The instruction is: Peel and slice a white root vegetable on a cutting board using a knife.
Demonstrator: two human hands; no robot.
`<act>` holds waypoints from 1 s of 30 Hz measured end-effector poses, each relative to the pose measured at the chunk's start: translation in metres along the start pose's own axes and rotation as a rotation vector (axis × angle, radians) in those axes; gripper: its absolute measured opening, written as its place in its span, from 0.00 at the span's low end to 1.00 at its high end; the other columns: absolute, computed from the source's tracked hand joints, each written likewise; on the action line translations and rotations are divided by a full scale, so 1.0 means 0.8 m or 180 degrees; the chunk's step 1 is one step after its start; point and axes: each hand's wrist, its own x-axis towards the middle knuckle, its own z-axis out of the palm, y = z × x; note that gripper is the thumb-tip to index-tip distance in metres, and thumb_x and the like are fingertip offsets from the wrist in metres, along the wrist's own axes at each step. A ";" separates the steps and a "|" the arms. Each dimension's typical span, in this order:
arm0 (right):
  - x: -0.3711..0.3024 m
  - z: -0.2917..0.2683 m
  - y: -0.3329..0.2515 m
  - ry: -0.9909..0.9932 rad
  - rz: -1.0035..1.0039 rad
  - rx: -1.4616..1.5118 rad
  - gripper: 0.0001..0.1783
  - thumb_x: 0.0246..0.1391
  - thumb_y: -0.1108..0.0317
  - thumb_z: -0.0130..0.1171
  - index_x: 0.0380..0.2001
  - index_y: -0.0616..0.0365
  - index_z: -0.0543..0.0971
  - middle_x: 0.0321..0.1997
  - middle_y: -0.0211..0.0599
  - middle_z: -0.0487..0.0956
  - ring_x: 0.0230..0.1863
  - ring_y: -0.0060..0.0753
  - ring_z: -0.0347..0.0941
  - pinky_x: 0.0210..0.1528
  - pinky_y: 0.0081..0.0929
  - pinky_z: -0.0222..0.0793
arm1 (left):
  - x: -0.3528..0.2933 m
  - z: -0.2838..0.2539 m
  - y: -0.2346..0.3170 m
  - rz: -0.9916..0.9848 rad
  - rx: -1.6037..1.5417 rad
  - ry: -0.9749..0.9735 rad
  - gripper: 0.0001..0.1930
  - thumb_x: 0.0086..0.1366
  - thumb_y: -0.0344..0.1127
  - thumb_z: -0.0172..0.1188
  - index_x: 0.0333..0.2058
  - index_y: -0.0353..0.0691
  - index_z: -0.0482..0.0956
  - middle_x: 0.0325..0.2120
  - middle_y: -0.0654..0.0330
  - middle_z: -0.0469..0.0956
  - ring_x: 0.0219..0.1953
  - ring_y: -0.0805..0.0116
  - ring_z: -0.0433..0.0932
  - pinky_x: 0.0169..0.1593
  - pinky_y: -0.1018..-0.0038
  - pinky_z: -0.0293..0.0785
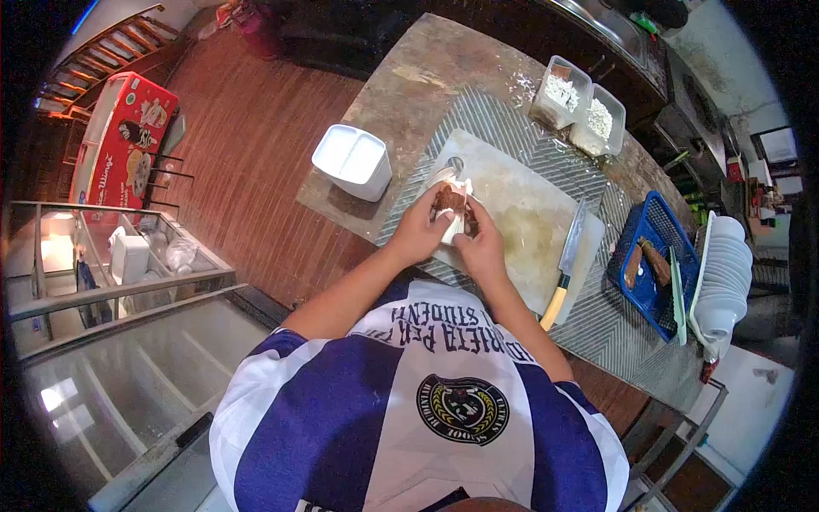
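Over the left end of a pale cutting board [533,243], both my hands are closed on a brown-and-white piece [450,201]. Its brown part shows at the top between my fingers, with white parts above and below it; its exact kind I cannot make out. My left hand [418,227] grips its left side, and my right hand [484,250] its right side, thumbs toward me. Just beyond my left fingers lies a metal spoon [456,163]. A knife [572,245] with a yellow handle rests along the board's right side, apart from my hands.
A white two-part tub [353,166] stands left of the board. Two clear containers [583,126] with white shreds sit at the far right, crumbs beside them. A blue basket [646,286] holding brown pieces and stacked white bowls [728,269] stand right. A red freezer [124,141] is far left.
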 end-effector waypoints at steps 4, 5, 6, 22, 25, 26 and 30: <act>0.001 0.002 -0.003 0.0200 -0.0228 -0.0366 0.33 0.47 0.80 0.57 0.61 0.63 0.75 0.46 0.44 0.84 0.47 0.29 0.80 0.50 0.25 0.74 | 0.000 0.000 -0.008 0.0021 -0.0557 -0.0041 0.30 0.68 0.27 0.58 0.67 0.28 0.60 0.55 0.48 0.76 0.57 0.65 0.76 0.60 0.71 0.71; 0.002 0.002 -0.002 0.0266 -0.0294 -0.0356 0.30 0.48 0.79 0.58 0.59 0.64 0.76 0.44 0.44 0.84 0.44 0.29 0.80 0.49 0.24 0.75 | -0.001 0.000 -0.009 0.0005 -0.0573 -0.0055 0.30 0.69 0.26 0.58 0.67 0.27 0.60 0.55 0.48 0.75 0.57 0.65 0.75 0.60 0.71 0.70; 0.002 0.003 -0.001 0.0267 -0.0296 -0.0359 0.30 0.48 0.79 0.58 0.59 0.64 0.76 0.44 0.44 0.84 0.44 0.29 0.80 0.49 0.24 0.75 | -0.002 -0.001 -0.010 0.0008 -0.0575 -0.0056 0.30 0.69 0.26 0.58 0.67 0.27 0.60 0.55 0.48 0.75 0.57 0.65 0.75 0.60 0.71 0.70; 0.020 -0.002 -0.014 0.0635 0.0011 -0.0770 0.15 0.54 0.68 0.63 0.44 0.65 0.84 0.29 0.40 0.85 0.30 0.25 0.80 0.36 0.27 0.76 | -0.007 -0.004 -0.003 0.0048 -0.0808 -0.0296 0.31 0.71 0.28 0.55 0.69 0.28 0.57 0.59 0.51 0.72 0.59 0.68 0.72 0.61 0.72 0.69; 0.023 0.000 -0.009 0.0791 -0.0069 -0.0865 0.14 0.55 0.65 0.63 0.40 0.64 0.85 0.28 0.43 0.85 0.29 0.28 0.81 0.36 0.29 0.76 | -0.004 -0.006 -0.008 -0.0004 -0.0922 -0.0386 0.31 0.71 0.28 0.55 0.69 0.28 0.56 0.59 0.51 0.71 0.59 0.68 0.72 0.62 0.72 0.68; 0.024 0.000 -0.006 0.0900 -0.0102 -0.0915 0.14 0.56 0.64 0.63 0.40 0.64 0.85 0.27 0.44 0.85 0.29 0.29 0.81 0.35 0.30 0.76 | -0.003 -0.007 -0.007 -0.0049 -0.0898 -0.0475 0.31 0.71 0.28 0.55 0.69 0.28 0.55 0.59 0.51 0.71 0.60 0.68 0.72 0.62 0.72 0.68; 0.034 -0.010 -0.011 0.0885 -0.0006 -0.1064 0.14 0.56 0.64 0.62 0.38 0.64 0.85 0.26 0.45 0.84 0.28 0.31 0.82 0.36 0.30 0.76 | -0.009 -0.006 -0.006 -0.0093 -0.0796 -0.0654 0.32 0.72 0.31 0.55 0.70 0.29 0.55 0.62 0.53 0.69 0.63 0.68 0.68 0.66 0.72 0.63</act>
